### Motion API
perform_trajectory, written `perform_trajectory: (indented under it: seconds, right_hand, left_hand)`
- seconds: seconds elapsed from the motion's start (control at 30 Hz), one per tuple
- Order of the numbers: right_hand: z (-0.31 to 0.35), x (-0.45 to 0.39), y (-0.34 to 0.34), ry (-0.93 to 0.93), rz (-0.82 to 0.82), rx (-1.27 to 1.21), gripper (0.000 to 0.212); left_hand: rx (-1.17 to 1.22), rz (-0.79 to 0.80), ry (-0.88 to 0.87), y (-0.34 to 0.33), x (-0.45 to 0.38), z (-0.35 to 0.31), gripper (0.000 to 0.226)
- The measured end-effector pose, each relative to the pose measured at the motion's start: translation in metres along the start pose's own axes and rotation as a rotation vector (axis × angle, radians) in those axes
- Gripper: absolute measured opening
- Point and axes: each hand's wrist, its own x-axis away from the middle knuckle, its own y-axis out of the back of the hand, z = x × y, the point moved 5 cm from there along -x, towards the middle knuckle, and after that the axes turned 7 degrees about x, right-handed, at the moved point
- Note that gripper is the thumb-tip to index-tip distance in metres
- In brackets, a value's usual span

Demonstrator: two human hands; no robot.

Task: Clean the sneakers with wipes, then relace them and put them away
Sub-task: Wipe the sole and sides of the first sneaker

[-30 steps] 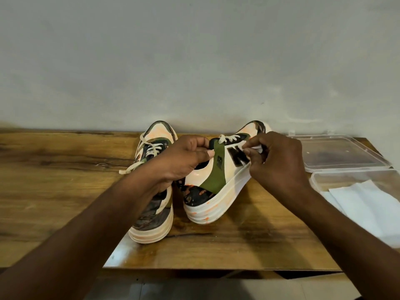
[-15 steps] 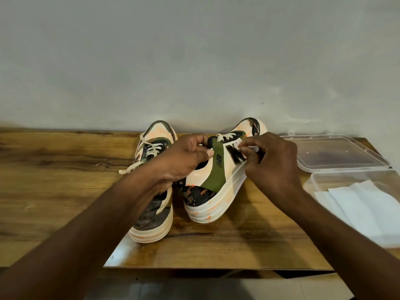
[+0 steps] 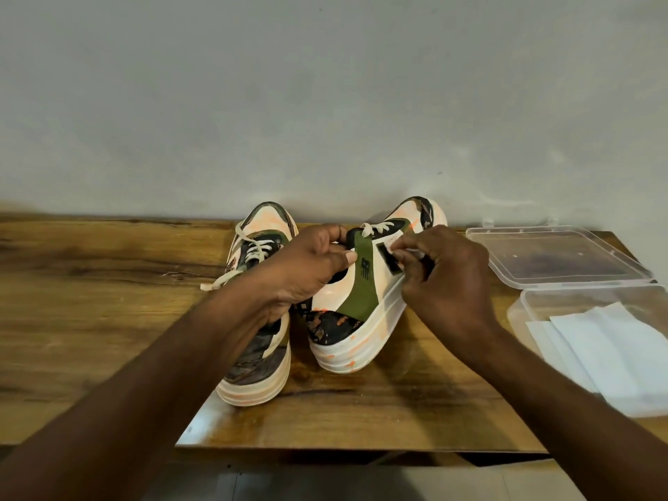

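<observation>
Wiping the right sneaker [image 3: 365, 283] on the table [image 3: 108, 283].

The sneaker sits tilted between both hands, just right of the left sneaker [image 3: 258, 316]. The left hand [image 3: 307, 269] grips its heel collar, thumb on the green strip. The right hand [image 3: 442, 280] pinches a small white wipe [image 3: 415, 253] against its side, fingers curled. Right of the sneaker lies an open box [image 3: 592, 301] of wipes.
</observation>
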Motion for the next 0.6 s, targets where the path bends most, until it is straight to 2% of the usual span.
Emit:
perform_trajectory:
  seconds: [0.2,0.27,0.4,0.6]
  right_hand:
    - [0.027,0.019,-0.015,0.141,0.110,-0.023,0.027]
    - [0.024,0.015,-0.013,0.153,0.086,0.000,0.027]
    - [0.019,0.001,-0.014,0.057,-0.015,-0.067,0.020]
    - [0.022,-0.007,-0.017,0.088,-0.032,-0.049,0.018]
  left_hand:
    - [0.022,0.005,0.020,0.003,0.002,0.000,0.022]
    - [0.012,0.003,0.022,0.004,0.001,0.000,0.021]
    - [-0.046,0.003,0.018,0.003,-0.001,0.001,0.020]
    - [-0.022,0.009,0.015,0.002,0.001,-0.002,0.021]
